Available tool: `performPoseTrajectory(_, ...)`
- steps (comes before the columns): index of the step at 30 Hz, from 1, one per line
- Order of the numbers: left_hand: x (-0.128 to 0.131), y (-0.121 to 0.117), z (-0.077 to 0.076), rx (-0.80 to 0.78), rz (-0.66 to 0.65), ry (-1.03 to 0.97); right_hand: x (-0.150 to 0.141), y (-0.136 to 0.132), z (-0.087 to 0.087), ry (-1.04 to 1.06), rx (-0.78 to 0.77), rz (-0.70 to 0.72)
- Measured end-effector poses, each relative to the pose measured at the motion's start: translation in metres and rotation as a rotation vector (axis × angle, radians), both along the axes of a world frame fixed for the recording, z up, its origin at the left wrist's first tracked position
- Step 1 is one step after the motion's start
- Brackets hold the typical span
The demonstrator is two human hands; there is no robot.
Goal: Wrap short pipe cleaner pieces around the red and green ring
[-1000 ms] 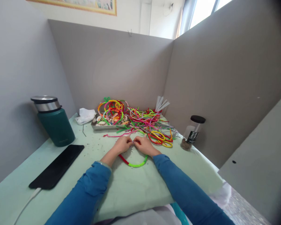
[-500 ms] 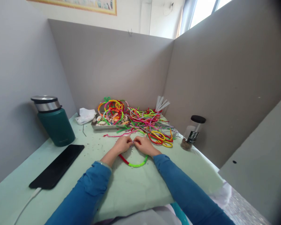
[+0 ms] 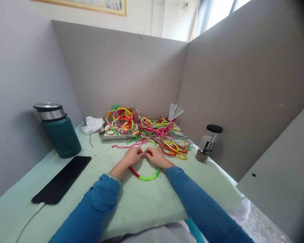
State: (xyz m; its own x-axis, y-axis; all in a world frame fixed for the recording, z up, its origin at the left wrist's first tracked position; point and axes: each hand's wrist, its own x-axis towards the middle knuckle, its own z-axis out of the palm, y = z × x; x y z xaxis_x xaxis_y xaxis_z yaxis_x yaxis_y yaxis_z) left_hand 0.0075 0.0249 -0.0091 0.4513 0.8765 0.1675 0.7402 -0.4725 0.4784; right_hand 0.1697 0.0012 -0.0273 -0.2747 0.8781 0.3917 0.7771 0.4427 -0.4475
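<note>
A curved strip wrapped in red and green pipe cleaner [image 3: 149, 178] bows toward me below my hands. My left hand [image 3: 133, 156] pinches at its left side, fingers closed. Opposite it, my right hand [image 3: 155, 157] is closed too, its fingertips meeting the left ones at the top of the loop. The ends of the strip are hidden by my fingers, and a small purplish bit shows between the fingertips. Just beyond my right hand lie scissors with red and yellow handles [image 3: 177, 148]. A pink strand [image 3: 126, 146] stretches behind my left hand.
A metal tray [image 3: 111, 137] holds shells and colourful wrapped hoops. Beside it spreads a heap of pipe cleaners [image 3: 157, 127], with white strips [image 3: 174, 112] behind. On the left are a teal bottle [image 3: 59, 135], tissues [image 3: 93, 125] and a phone [image 3: 62, 180]; on the right, a jar [image 3: 208, 143].
</note>
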Motion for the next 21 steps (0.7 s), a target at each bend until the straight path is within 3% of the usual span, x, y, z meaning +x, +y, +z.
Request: performPoseTrajectory(21, 0.0002, -0.0013, 0.002, -0.001, -0.002, 0.005, 0.0007, 0.0, -0.0004, -0.009, 0.009, 0.001)
